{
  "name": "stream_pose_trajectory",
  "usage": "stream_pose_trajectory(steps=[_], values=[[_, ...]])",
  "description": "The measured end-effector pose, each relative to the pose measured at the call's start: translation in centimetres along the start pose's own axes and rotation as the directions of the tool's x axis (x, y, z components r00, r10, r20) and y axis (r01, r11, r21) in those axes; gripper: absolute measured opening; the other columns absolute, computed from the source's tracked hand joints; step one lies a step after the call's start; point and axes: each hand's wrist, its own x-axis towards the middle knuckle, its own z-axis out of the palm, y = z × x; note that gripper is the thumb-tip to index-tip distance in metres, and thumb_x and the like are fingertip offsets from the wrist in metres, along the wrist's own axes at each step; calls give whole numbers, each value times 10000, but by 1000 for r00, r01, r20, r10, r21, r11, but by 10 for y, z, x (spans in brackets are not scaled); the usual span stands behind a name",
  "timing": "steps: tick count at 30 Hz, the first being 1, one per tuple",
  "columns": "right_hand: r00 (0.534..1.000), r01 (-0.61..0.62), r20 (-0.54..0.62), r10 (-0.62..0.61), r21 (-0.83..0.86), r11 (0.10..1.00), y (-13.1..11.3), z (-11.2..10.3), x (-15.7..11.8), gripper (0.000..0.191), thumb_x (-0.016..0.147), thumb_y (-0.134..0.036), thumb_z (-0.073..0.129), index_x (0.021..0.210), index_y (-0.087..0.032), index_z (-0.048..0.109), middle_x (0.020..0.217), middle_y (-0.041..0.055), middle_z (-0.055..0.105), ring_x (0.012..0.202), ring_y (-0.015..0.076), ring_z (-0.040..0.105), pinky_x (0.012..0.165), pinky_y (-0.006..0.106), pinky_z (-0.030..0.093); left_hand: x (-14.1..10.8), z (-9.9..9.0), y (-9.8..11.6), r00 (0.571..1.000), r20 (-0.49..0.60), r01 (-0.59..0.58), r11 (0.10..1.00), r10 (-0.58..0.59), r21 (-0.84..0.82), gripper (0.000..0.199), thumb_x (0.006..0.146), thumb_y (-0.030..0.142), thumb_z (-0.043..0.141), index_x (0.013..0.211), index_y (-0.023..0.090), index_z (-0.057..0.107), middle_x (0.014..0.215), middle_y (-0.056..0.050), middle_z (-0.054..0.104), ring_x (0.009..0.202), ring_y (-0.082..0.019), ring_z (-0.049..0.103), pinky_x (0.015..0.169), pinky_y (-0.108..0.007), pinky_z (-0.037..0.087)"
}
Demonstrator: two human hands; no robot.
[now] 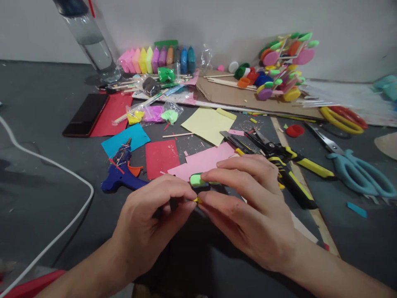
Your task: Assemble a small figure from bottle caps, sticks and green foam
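Note:
My left hand (155, 211) and my right hand (251, 211) meet at the front middle of the table. Between their fingertips is a tiny yellow piece (197, 200), pinched from both sides; most of it is hidden, and its material I cannot make out. Just beyond the fingertips lies a light green piece (196, 179) with rounded ends, partly covered by my right fingers. Behind it is a pink sheet of paper (206, 159). A blue glue gun (124, 176) with an orange trigger lies left of my left hand.
Yellow-black pliers (291, 182) and teal-handled scissors (356, 165) lie to the right. A phone (87, 114) rests on red paper at left, near a white cable (77, 178). Clay packets (158, 60), a water bottle (96, 49) and a colourful stick model (282, 68) stand along the wall.

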Motion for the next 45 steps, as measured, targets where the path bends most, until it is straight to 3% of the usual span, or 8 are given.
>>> stream_pose_trajectory(steps=[3, 9, 15, 17, 21, 28, 36, 45], values=[[1000, -4, 18, 4, 4, 1000, -1, 0, 0, 75, 868, -174, 681, 901, -232, 648, 1050, 29, 733, 1062, 236, 607, 957, 471, 443, 0, -1, -1, 999, 4, -36, 999, 36, 7, 97, 899, 168, 642, 938, 256, 656, 904, 28, 714, 659, -82, 597, 577, -189, 457], [1000, -27, -15, 27, -7, 1000, -4, 3, -1, 94, 850, -157, 698, 858, -218, 628, 1037, 21, 732, 1071, 228, 603, 965, 479, 444, 2, 1, -2, 995, -4, -101, 995, 101, -7, 137, 897, 104, 607, 933, 231, 645, 899, 14, 723, 799, -101, 664, 624, -172, 484], [997, -59, -44, 58, -14, 998, -5, 4, 0, 73, 849, -155, 690, 861, -211, 645, 1065, 44, 729, 1127, 263, 579, 960, 510, 442, 1, 1, -1, 994, -32, 105, 989, -109, -100, 143, 902, 182, 624, 1009, 277, 631, 798, 65, 698, 562, -56, 571, 504, -145, 443], [997, -63, -53, 61, -42, 997, -6, 3, 0, 69, 850, -172, 695, 866, -220, 648, 1075, 41, 729, 1138, 268, 578, 966, 520, 435, 1, 1, 0, 984, 11, 176, 970, -176, -166, 53, 924, 257, 604, 958, 258, 645, 747, 46, 684, 588, -79, 599, 487, -158, 433], [997, -55, -53, 51, -90, 994, -8, 4, -1, 78, 856, -204, 708, 860, -240, 639, 1077, 17, 733, 1146, 255, 579, 1035, 533, 391, 4, 1, 2, 968, 100, 248, 940, -231, -233, 157, 924, 343, 594, 867, 223, 676, 635, 31, 612, 533, -89, 551, 438, -177, 383], [999, -27, -41, 24, -78, 997, -10, 6, -1, 74, 884, -187, 680, 852, -243, 644, 1073, -8, 741, 1151, 217, 581, 1106, 500, 351, 5, 1, 3, 971, 92, 236, 947, -221, -219, 122, 901, 270, 599, 838, 213, 687, 624, 41, 588, 511, -77, 507, 438, -168, 380], [998, -49, -33, 47, -62, 997, -9, 6, -2, 70, 889, -191, 683, 849, -235, 647, 1065, -10, 750, 1144, 224, 603, 1113, 519, 343, 1, 1, 2, 995, 26, 92, 996, -93, 9, 97, 891, 183, 595, 874, 222, 683, 686, 58, 659, 516, -55, 527, 479, -147, 401], [998, -55, -22, 54, -76, 996, -8, 3, -2, 45, 894, -249, 684, 926, -234, 657, 1075, 18, 744, 1172, 241, 587, 1128, 542, 319, 3, -2, 2, 963, 81, 267, 940, -255, -214, 94, 914, 283, 604, 882, 233, 677, 647, 45, 624, 550, -85, 559, 473, -177, 403]])
